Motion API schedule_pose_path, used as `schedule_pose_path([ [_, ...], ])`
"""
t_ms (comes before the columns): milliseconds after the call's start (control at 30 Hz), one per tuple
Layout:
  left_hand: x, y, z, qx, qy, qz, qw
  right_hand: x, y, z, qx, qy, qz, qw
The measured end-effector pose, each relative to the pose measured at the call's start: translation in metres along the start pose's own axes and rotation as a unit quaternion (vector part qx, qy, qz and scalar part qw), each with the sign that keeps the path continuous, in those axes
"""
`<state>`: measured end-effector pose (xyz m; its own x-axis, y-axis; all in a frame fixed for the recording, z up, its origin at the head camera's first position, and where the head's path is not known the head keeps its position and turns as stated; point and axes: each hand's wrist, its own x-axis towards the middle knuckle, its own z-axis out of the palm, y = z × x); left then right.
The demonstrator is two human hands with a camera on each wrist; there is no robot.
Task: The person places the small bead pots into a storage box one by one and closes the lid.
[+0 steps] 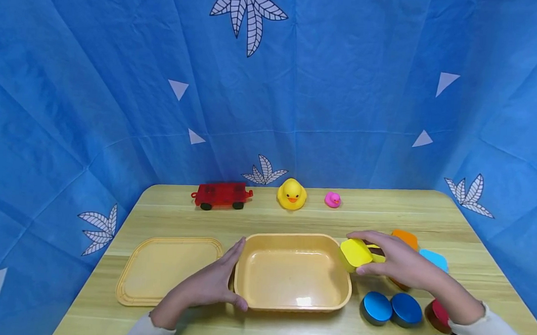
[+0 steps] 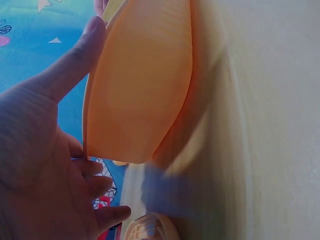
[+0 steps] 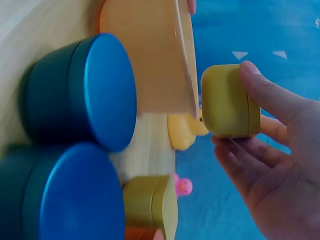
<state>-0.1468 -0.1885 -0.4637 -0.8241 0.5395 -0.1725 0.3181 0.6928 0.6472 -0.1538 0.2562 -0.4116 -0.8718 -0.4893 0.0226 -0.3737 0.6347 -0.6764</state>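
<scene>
A tan plastic container (image 1: 290, 308) without its lid stands at the middle of the table. My left hand (image 1: 214, 281) rests on its left side, thumb by the front corner and fingers along the left wall; in the left wrist view the thumb touches the container's rim (image 2: 86, 120). My right hand (image 1: 398, 260) pinches a small yellow tin (image 1: 356, 254) between thumb and fingers, tilted over the container's right rim. The right wrist view shows this yellow tin (image 3: 225, 102) raised above the table. Behind the hand, another yellow tin (image 1: 377, 252) is partly hidden.
A tan lid (image 1: 167, 271) lies at left. Two blue tins (image 1: 376, 307), a red tin (image 1: 438, 315), an orange tin (image 1: 405, 239) and a light blue tin (image 1: 434, 259) stand at right. Along the back are a red toy wagon (image 1: 221, 194), a yellow duck (image 1: 292, 195) and a pink duck (image 1: 332, 199).
</scene>
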Motion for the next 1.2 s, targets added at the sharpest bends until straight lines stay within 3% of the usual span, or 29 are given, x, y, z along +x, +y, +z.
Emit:
schedule_pose_path([
  [367,0.007,-0.001,-0.002,-0.066,-0.006,-0.026,0.9974,0.029,-0.022,0.025,0.04,0.018,-0.022,0.9988],
  [900,0.017,0.002,-0.004,-0.078,-0.003,-0.028,0.9965,0.08,-0.052,0.073,-0.025,0.041,-0.054,0.9974],
  [1200,0.019,0.001,-0.004,-0.085,-0.002,-0.028,0.996,0.106,-0.065,0.096,-0.028,0.031,-0.038,0.9984],
])
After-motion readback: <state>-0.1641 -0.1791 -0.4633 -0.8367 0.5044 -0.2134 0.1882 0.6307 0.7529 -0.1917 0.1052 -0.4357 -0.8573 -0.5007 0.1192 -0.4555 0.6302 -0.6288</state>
